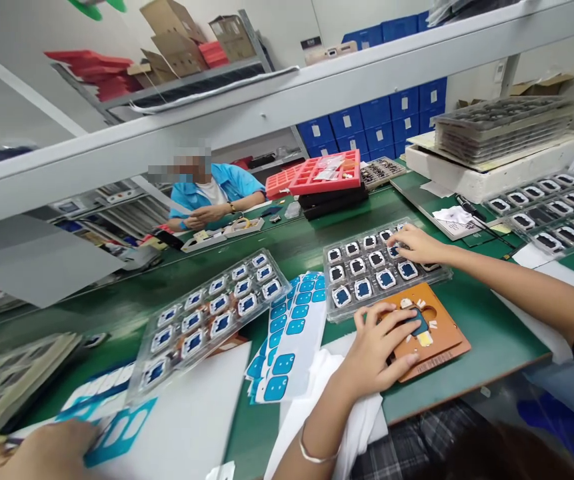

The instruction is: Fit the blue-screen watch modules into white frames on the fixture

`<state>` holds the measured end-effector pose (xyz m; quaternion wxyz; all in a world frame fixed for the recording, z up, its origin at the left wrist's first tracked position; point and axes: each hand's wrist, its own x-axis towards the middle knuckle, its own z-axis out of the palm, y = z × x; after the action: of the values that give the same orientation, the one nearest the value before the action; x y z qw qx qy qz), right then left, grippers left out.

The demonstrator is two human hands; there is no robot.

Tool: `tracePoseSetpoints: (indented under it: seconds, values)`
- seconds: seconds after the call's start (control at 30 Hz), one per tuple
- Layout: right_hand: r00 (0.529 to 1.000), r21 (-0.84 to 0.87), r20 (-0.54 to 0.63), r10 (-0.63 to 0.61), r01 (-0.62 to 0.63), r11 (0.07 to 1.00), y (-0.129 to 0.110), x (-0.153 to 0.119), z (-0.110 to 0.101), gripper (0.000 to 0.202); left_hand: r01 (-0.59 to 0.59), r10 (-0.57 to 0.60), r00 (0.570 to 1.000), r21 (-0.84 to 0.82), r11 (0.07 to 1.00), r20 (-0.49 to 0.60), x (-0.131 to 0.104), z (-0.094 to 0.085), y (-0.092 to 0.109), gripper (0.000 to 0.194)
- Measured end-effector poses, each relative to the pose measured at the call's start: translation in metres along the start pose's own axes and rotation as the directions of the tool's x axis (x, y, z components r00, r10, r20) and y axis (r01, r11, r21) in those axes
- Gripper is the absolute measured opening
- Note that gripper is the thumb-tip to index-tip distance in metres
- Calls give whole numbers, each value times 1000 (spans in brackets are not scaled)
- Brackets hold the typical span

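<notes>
My left hand (377,350) rests on an orange jig plate (447,337) at the table's front edge. Its fingers are closed around a small dark blue part (420,325) seated in the jig. My right hand (417,245) reaches in from the right over a clear blister tray (339,313). The tray holds rows of white-framed blue parts. The fingertips pinch one part (395,252) in the tray's far rows. A white cloth (317,393) lies under my left wrist.
Sheets of blue stickers (291,333) lie left of the jig, beside a second clear tray of parts (211,313). Another person's hand (47,450) holds a blue cut-out sheet at bottom left. A co-worker in blue (217,197) sits across the green table. Red trays (324,173) and stacked trays (501,127) stand behind.
</notes>
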<state>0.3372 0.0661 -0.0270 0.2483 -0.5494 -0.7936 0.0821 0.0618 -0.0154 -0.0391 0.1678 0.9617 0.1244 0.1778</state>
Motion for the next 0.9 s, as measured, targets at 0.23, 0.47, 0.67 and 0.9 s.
tracePoseSetpoints:
  seconds: [0.23, 0.47, 0.67, 0.9]
  values:
    - [975, 0, 18, 221, -221, 975, 12, 41, 16, 22, 13, -13, 1000, -5, 1000, -7, 0, 0, 2, 45]
    - [937, 354, -122, 326, -266, 897, 8, 46, 18, 21, 31, -31, 1000, -9, 999, -1, -1, -2, 4, 45]
    - [967, 644, -33, 255, -175, 745, -23, -18, -1, 41, 4, -4, 1000, 8, 1000, -15, -1, 0, 1, 45]
    - [914, 800, 406, 1, -356, 484, -61, -93, -28, 35, 11, -11, 999, 17, 1000, -31, -1, 1, 3, 41]
